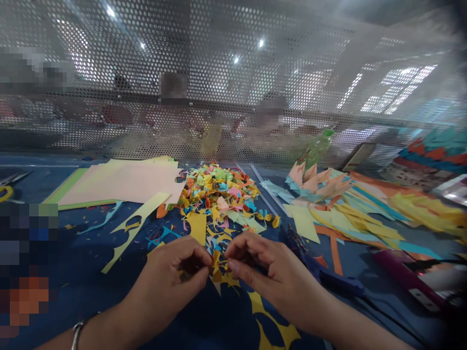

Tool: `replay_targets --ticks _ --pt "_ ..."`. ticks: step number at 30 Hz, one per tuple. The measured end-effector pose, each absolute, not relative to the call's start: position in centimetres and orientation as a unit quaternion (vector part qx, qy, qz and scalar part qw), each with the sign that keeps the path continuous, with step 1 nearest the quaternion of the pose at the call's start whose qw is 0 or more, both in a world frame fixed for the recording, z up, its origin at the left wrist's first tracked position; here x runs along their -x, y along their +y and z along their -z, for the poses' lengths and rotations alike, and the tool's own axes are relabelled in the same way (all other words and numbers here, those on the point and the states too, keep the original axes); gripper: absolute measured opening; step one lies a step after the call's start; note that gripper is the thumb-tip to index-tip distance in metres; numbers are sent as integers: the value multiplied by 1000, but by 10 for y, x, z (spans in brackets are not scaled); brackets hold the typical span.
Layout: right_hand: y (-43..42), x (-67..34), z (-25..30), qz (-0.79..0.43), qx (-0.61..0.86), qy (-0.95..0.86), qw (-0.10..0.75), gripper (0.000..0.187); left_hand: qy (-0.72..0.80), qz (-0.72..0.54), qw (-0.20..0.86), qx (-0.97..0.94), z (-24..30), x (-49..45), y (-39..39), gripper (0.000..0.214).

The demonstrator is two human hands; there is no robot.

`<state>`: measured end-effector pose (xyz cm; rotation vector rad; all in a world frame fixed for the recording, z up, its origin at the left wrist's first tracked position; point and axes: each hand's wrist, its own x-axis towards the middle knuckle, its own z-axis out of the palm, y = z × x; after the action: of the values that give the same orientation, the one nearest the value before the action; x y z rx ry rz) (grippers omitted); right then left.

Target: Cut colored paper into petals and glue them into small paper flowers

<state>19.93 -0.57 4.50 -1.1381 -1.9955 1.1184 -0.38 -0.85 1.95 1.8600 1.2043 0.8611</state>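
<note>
My left hand (pixel 175 272) and my right hand (pixel 259 267) meet low in the middle of the view. Thumb and fingertips are pinched on both hands around a small yellow cut paper piece (pixel 218 266), partly hidden by the fingers. Just beyond them rises a heap of small coloured paper cut-outs (pixel 219 189). A yellow paper strip (pixel 197 227) lies against its near side. Yellow paper offcuts with curved edges (pixel 272 323) rest below my right hand. Left of the heap lies a pale yellow-green offcut (pixel 140 228) with scalloped cuts.
Pale pink sheets (pixel 120 182) are stacked at left, near scissors (pixel 5 192). A dark blue glue gun (pixel 339 282) and a purple power strip (pixel 408 277) lie at right, near folded paper shapes (pixel 317 182). A perforated metal screen (pixel 219 63) stands behind, with people beyond it.
</note>
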Motion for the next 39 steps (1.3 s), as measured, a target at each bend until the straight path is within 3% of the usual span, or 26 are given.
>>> replay_targets --ticks 5,12,20,24,31,34,39 --pt "0 -209 -45 -327 465 -762 309 9 484 -357 363 -712 -20 6 -6 8" --pt "2 -217 -44 -219 472 -781 345 8 549 -371 260 -702 -33 9 20 8" --pt "5 -219 -43 -201 472 -786 345 11 543 -376 107 -743 -70 -20 118 7" --pt "8 -220 -41 -192 473 -789 341 12 573 -352 80 -736 -65 -30 148 21" --pt "9 -224 -39 -187 473 -791 339 13 522 -165 100 -831 -56 -3 115 8" --pt "9 -225 -39 -193 482 -787 334 13 494 -106 97 -857 -51 9 98 18" --pt "11 -223 -41 -210 489 -819 215 13 509 -102 55 -853 -48 19 75 34"
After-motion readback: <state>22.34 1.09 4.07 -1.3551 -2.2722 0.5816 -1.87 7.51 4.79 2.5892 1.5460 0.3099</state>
